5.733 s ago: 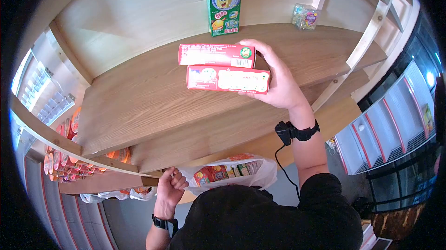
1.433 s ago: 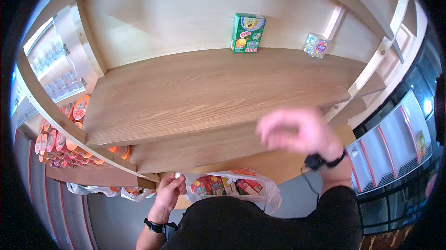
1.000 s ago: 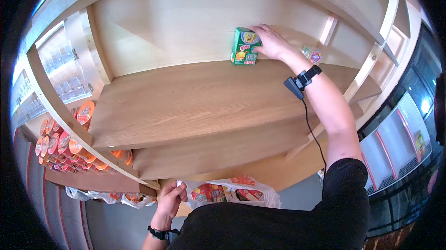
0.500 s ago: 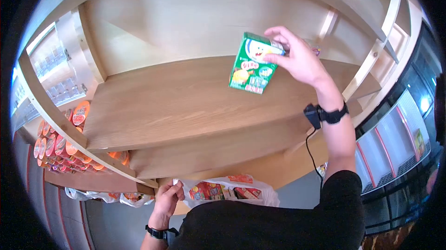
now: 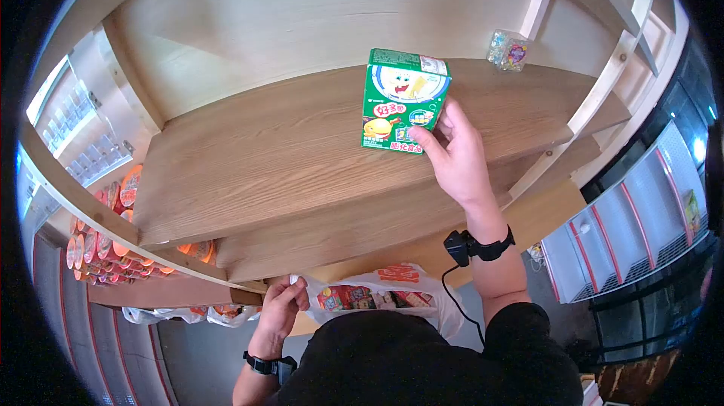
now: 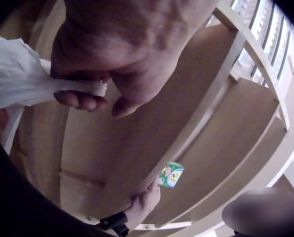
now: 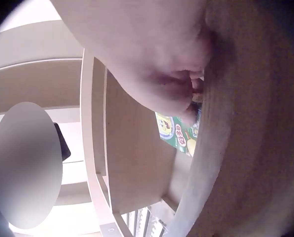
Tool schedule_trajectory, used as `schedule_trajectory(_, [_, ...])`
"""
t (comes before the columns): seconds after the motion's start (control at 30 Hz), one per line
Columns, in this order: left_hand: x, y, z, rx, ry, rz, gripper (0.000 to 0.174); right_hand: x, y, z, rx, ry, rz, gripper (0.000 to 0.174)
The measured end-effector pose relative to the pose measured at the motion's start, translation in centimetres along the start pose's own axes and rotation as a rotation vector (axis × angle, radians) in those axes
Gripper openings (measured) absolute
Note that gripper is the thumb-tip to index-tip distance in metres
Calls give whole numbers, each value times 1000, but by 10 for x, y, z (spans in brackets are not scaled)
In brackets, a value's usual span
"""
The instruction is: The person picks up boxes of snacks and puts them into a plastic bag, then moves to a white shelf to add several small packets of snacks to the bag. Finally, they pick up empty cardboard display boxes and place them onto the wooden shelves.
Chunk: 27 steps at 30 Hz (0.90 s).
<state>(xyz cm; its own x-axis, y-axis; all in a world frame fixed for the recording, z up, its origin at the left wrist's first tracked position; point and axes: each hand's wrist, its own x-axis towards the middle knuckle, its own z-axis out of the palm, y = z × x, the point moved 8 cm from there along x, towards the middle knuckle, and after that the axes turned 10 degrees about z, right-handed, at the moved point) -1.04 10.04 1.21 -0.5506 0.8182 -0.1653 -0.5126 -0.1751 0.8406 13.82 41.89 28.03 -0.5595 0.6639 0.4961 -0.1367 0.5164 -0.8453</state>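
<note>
Grip-wise, the right hand (image 5: 456, 161) only has the green box (image 5: 402, 100) by its lower right corner, thumb on the front face and fingers curled round the back. That's a pinch, not a proper wrap. With that little contact I'd guess the carton wants to swing or twist, so I'd slide the fingers further up the side or move it slow and level. I'd also watch the front lip of the shelf (image 5: 264, 157) so the bottom edge doesn't clip it. The left hand (image 5: 283, 308) is down low with its fingers curled round the edge of the white plastic bag (image 5: 407, 296), which has bright snack packs showing inside. I'd hold that mouth wide and steady so nothing snags. Right now the box is roughly upright over the middle of the wooden shelf. It looks clear of the board, though I can't say for sure it isn't touching. As for looks, it's a small green cardboard carton. It has a yellow cartoon sponge character in a white patch up top, red and yellow lettering under that, and a little snack picture near the bottom. The corners look crisp with no dents I can see. A small clear packet (image 5: 509, 50) sits well apart at the back right of the shelf.
</note>
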Motion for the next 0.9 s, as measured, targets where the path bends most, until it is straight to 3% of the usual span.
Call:
schedule_trajectory(0.13, [-1, -3, -4, -32, 10, -8, 16, 4, 10, 0, 33, -61, 94, 48])
schedule_trajectory(0.33, [-5, 1, 0, -10, 31, -4, 17, -1, 0, -13, -195, 227, -38, 72])
schedule_trajectory(0.43, [-5, -1, -3, -11, 32, 5, 17, -2, 3, -13, -177, 199, -85, 73])
schedule_trajectory(0.53, [-5, 0, -2, -19, 31, 11, 18, -3, 2, -13, -143, 183, -1, 75])
schedule_trajectory(0.73, [-6, 0, -5, -28, 46, 4, 19, -6, -8, -16, -210, 310, -75, 79])
schedule_trajectory(0.83, [-7, 2, -4, -27, 51, 8, 20, -8, -17, -15, -186, 307, -96, 91])
schedule_trajectory(0.9, [-8, 1, -4, -21, 55, 3, 21, -12, -37, -5, -374, 306, -170, 105])
